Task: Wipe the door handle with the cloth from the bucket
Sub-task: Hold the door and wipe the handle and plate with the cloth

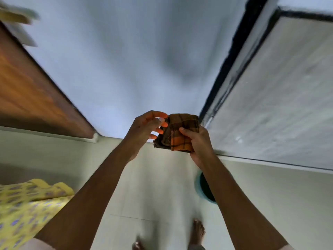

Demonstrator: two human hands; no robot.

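I hold an orange and brown checked cloth (pixel 180 132), folded into a small pad, at chest height in front of a plain grey wall. My right hand (pixel 199 145) grips its lower right part, thumb on top. My left hand (pixel 146 129) is at the cloth's left edge with fingers spread, fingertips touching the fabric. A teal bucket (pixel 205 188) stands on the floor below, mostly hidden behind my right forearm. No door handle shows in this view. The picture is blurred by motion.
A brown wooden door or panel (pixel 36 91) runs along the left. On the right stands a pale panel with a black frame (pixel 234 56). Yellow patterned fabric (pixel 27 204) lies at lower left. My bare feet (pixel 198 231) stand on light floor tiles.
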